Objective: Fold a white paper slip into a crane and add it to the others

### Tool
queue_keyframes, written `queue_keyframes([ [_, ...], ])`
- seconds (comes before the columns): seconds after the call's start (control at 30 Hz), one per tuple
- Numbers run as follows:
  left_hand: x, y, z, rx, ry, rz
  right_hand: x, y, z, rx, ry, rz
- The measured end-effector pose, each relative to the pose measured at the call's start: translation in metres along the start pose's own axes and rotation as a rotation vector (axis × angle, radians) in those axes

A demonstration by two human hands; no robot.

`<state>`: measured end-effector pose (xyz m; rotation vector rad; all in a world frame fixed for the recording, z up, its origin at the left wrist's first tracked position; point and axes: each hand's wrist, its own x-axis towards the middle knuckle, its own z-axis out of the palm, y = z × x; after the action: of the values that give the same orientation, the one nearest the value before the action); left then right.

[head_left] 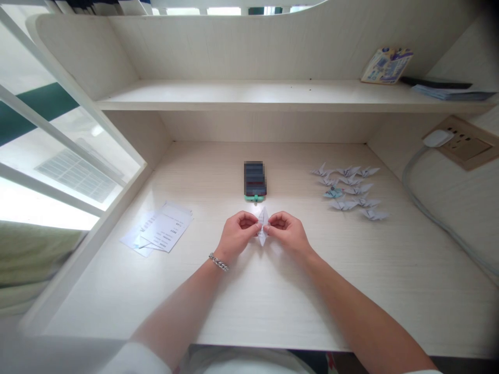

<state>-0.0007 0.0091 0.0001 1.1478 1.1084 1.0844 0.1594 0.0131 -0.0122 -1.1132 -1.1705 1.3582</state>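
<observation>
A small folded piece of white paper (263,226), narrow and pointed at both ends, stands upright between my two hands over the middle of the desk (273,291). My left hand (237,234), with a chain bracelet at the wrist, pinches its left side with curled fingers. My right hand (287,232) pinches its right side the same way. Both hands rest low on the desk surface, knuckles almost touching.
A phone (254,181) lies just beyond my hands. Several folded paper cranes (351,189) sit in rows at the right. Printed paper slips (161,228) lie at the left. A cable (429,208) runs from a wall socket (460,143). A packet (386,65) is on the shelf.
</observation>
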Motion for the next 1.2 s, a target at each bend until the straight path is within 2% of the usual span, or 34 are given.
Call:
queue_keyframes([
  [0.17, 0.001, -0.002, 0.000, -0.028, 0.024, 0.002, 0.000, 0.003, 0.000, 0.012, -0.006, 0.053],
  [0.5, 0.001, 0.000, 0.001, -0.047, 0.005, -0.027, -0.001, 0.005, 0.003, -0.039, 0.056, -0.004],
  [0.8, 0.000, 0.004, 0.002, -0.090, 0.055, -0.058, -0.003, -0.002, 0.007, -0.028, 0.051, -0.060],
  [1.0, -0.002, 0.000, 0.005, -0.091, -0.046, -0.087, -0.002, -0.002, 0.006, 0.058, 0.147, -0.024],
  [1.1, -0.002, 0.000, 0.005, -0.047, -0.080, -0.095, -0.001, -0.004, 0.005, 0.129, 0.067, 0.051],
  [1.2, -0.003, 0.001, 0.005, 0.000, -0.130, -0.110, -0.001, -0.005, 0.003, 0.099, -0.024, 0.088],
])
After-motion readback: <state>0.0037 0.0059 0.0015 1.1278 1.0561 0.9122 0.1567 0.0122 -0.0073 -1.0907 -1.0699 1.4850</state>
